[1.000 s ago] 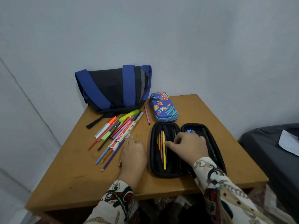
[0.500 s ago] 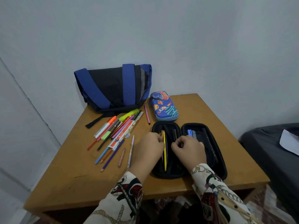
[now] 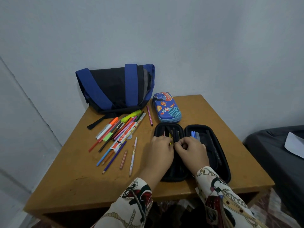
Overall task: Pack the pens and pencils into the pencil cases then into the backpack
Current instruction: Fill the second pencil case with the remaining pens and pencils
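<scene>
A black pencil case point(image 3: 213, 155) lies open flat on the wooden table point(image 3: 82, 181). Both hands are over its left half: my left hand point(image 3: 160, 153) and my right hand point(image 3: 190, 148) meet with curled fingers around pencils, of which a yellow tip shows between them. What each hand grips is hidden. Blue pens point(image 3: 194, 134) lie in the right half. A loose pile of pens and pencils point(image 3: 121, 130) lies to the left, with two single pencils point(image 3: 133, 156) closer to the case. A blue patterned pencil case point(image 3: 166, 107) sits shut behind. The blue and black backpack point(image 3: 115, 88) leans on the wall.
A lone pink pen point(image 3: 149, 115) lies between the pile and the blue case. A dark bed with white paper point(image 3: 294, 145) stands at the right. The wall runs right behind the table.
My left hand moved from the table beside the loose pencils onto the case's left half, meeting my right hand. Two pencils it covered now lie exposed on the table.
</scene>
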### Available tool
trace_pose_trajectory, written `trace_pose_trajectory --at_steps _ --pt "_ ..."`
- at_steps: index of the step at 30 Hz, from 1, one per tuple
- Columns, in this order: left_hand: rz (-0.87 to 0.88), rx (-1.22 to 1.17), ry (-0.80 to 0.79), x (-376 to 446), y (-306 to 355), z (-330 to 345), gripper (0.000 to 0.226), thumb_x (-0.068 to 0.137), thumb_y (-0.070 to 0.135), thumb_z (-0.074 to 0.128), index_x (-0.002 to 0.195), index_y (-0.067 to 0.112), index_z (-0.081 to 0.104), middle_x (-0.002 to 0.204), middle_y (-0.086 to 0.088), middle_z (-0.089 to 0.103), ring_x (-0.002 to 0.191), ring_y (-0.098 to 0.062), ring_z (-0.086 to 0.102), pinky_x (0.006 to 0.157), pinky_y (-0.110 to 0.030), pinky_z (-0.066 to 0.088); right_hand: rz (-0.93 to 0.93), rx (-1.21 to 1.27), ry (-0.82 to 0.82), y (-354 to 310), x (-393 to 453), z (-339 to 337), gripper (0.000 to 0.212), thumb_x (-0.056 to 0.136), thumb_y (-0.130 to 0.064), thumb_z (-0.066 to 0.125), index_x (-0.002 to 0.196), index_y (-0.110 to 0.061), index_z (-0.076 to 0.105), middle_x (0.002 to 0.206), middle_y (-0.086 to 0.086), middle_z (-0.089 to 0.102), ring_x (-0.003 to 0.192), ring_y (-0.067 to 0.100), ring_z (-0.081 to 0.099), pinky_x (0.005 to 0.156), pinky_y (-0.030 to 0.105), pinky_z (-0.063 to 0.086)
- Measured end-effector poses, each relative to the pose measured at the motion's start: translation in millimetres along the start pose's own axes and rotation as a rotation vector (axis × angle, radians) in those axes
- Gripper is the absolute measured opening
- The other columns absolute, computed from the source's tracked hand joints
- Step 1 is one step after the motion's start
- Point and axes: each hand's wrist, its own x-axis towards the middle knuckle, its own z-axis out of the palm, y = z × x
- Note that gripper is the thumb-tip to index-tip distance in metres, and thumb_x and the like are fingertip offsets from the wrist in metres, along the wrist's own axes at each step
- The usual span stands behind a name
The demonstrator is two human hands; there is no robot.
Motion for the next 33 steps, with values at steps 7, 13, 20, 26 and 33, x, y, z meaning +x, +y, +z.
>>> trace_pose_trajectory --at_steps 7,13,20,26,33 --pt "-0.203 0.116 0.186 -7 -39 -33 0.031 0.097 0.019 0.051 0.126 0.02 0.059 0.123 0.002 0.057 0.122 -0.016 0.046 0.099 -0.031 0.045 0.004 0.006 -0.002 0 0 0 0.021 0.088 -0.031 0.06 0.069 -0.024 0.059 0.075 -0.007 0.056 0.073 0.005 0.052 0.087 0.031 0.034" --pt "-0.368 0.458 -0.069 0 -55 -52 0.028 0.095 0.012 0.051 0.122 0.011 0.058 0.105 -0.008 0.063 0.1 -0.022 0.059 0.072 -0.028 0.047 0.007 0.019 0.006 0 0 1 0.021 0.087 -0.03 0.061 0.068 -0.023 0.059 0.074 -0.006 0.057 0.072 0.007 0.052 0.088 0.032 0.035" --pt "-0.398 0.473 -0.226 3 -47 -54 0.026 0.095 0.01 0.051 0.12 0.013 0.055 0.103 -0.006 0.057 0.095 -0.023 0.057 0.071 -0.028 0.041 0.008 0.024 0.013 0 -1 0 0.021 0.087 -0.029 0.061 0.067 -0.023 0.058 0.073 -0.006 0.058 0.072 0.007 0.052 0.086 0.033 0.036" --pt "-0.266 0.069 0.019 -9 -26 -49 0.022 0.096 0.017 0.052 0.114 0.018 0.064 0.09 0.004 0.062 0.077 -0.009 0.055 0.064 -0.025 0.047 0.013 0.021 0.01 1 0 1 0.022 0.087 -0.029 0.06 0.066 -0.023 0.058 0.072 -0.006 0.056 0.072 0.008 0.052 0.087 0.034 0.036" --pt "-0.145 0.066 -0.118 -8 13 -30 0.023 0.097 0.019 0.049 0.113 0.015 0.065 0.101 -0.002 0.067 0.086 -0.016 0.062 0.07 -0.027 0.051 0.008 0.016 0.028 1 1 3 0.021 0.086 -0.03 0.061 0.066 -0.022 0.058 0.072 -0.005 0.057 0.072 0.008 0.052 0.087 0.035 0.037"
